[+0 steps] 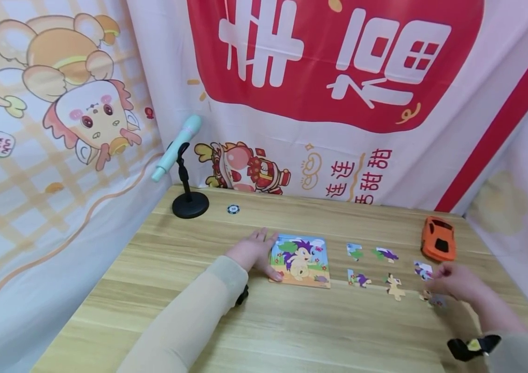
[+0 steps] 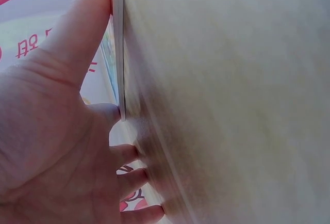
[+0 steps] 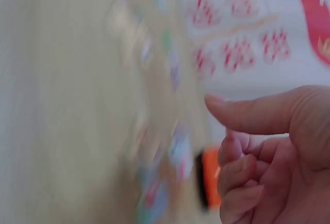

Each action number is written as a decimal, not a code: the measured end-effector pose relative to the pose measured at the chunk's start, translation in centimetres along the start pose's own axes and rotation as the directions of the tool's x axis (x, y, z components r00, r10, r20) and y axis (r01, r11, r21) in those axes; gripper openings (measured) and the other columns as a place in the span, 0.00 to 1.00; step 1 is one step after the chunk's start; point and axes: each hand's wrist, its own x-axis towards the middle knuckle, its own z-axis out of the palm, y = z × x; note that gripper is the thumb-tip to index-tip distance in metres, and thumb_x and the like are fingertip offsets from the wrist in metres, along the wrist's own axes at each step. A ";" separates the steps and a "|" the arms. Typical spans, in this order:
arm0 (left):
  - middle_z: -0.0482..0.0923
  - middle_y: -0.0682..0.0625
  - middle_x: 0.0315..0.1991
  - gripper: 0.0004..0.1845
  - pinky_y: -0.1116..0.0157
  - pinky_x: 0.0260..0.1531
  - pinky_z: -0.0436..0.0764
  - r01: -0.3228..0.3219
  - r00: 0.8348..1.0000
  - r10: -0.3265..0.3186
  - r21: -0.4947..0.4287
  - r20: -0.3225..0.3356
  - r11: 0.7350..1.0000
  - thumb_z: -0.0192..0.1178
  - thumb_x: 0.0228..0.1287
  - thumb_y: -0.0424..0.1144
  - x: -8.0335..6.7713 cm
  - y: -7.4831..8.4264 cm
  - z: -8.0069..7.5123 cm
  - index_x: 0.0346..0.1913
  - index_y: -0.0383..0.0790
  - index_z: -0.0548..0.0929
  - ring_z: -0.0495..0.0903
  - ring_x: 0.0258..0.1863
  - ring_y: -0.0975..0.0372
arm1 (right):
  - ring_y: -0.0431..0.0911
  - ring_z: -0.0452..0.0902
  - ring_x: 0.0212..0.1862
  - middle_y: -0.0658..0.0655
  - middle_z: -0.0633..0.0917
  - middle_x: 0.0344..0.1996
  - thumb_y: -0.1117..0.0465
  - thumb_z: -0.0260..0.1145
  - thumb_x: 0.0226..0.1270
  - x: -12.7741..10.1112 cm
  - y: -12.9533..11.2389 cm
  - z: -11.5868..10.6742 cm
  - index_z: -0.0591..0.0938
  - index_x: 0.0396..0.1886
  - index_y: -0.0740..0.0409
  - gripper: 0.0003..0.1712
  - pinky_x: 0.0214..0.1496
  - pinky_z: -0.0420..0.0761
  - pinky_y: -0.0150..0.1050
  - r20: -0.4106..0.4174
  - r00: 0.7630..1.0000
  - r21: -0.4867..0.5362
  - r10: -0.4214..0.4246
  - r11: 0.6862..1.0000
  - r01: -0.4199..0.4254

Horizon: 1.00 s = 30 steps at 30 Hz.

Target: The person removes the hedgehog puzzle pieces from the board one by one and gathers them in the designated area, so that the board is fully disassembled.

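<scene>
A square hedgehog puzzle board [image 1: 301, 261] lies on the wooden table, and my left hand [image 1: 255, 254] rests against its left edge. The left fingers are spread, with the thumb at the board's near corner; its thin edge [image 2: 120, 53] shows in the left wrist view. Over on the right, my right hand [image 1: 459, 284] is above the loose puzzle pieces, thumb extended and fingers loosely curled. Nothing shows between its fingers. Nearest it are a purple-and-blue piece [image 1: 423, 270] and a piece in the hand's shadow [image 1: 438, 301]. A beige piece [image 1: 394, 287] lies farther left.
More loose pieces, including a blue-green one [image 1: 354, 252] and a purple one [image 1: 387, 254], lie right of the board. An orange toy car [image 1: 438, 239] stands behind my right hand. A mint microphone [image 1: 177, 147] on a black stand [image 1: 190, 205] and a chip [image 1: 233, 209] are at back left.
</scene>
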 end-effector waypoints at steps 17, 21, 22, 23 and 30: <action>0.36 0.45 0.80 0.74 0.46 0.72 0.49 0.013 1.000 -0.013 0.007 0.012 1.000 0.68 0.26 0.78 0.2 -0.3 0.1 0.80 0.57 0.45 0.38 0.77 0.48 | 0.48 0.75 0.30 0.55 0.80 0.27 0.66 0.73 0.58 4.6 -20.6 10.9 0.79 0.35 0.63 0.11 0.31 0.79 0.41 0.082 0.935 0.189 -0.346 0.926 0.326; 0.38 0.43 0.80 0.70 0.47 0.72 0.51 -0.011 1.000 0.010 0.016 0.003 1.000 0.69 0.34 0.76 -1.0 0.2 -0.6 0.80 0.54 0.46 0.41 0.77 0.47 | 0.46 0.73 0.27 0.54 0.78 0.26 0.68 0.74 0.57 5.3 -21.7 15.3 0.80 0.36 0.63 0.11 0.27 0.75 0.38 0.129 0.934 0.174 -0.333 0.935 0.309; 0.38 0.43 0.79 0.70 0.47 0.72 0.51 -0.017 1.000 0.017 0.021 0.002 1.000 0.69 0.34 0.75 -1.1 0.2 -0.6 0.80 0.54 0.46 0.41 0.77 0.47 | 0.45 0.73 0.27 0.55 0.78 0.26 0.69 0.75 0.57 5.4 -21.8 16.2 0.80 0.37 0.63 0.11 0.26 0.74 0.37 0.135 0.936 0.178 -0.324 0.938 0.299; 0.38 0.43 0.79 0.69 0.47 0.71 0.52 -0.019 1.000 0.019 0.023 0.004 1.000 0.69 0.35 0.75 -1.1 0.2 -0.7 0.80 0.53 0.46 0.41 0.77 0.47 | 0.45 0.73 0.26 0.54 0.78 0.25 0.69 0.75 0.56 5.6 -21.8 16.9 0.81 0.37 0.63 0.12 0.25 0.74 0.36 0.138 0.938 0.180 -0.317 0.940 0.291; 0.37 0.44 0.80 0.73 0.45 0.71 0.51 0.001 1.000 -0.002 0.023 0.031 1.000 0.68 0.29 0.78 -0.1 0.0 -0.4 0.80 0.56 0.45 0.40 0.77 0.48 | 0.45 0.74 0.25 0.54 0.79 0.25 0.66 0.77 0.56 6.6 -21.3 19.9 0.80 0.41 0.61 0.16 0.24 0.74 0.35 0.175 0.946 0.192 -0.272 0.952 0.238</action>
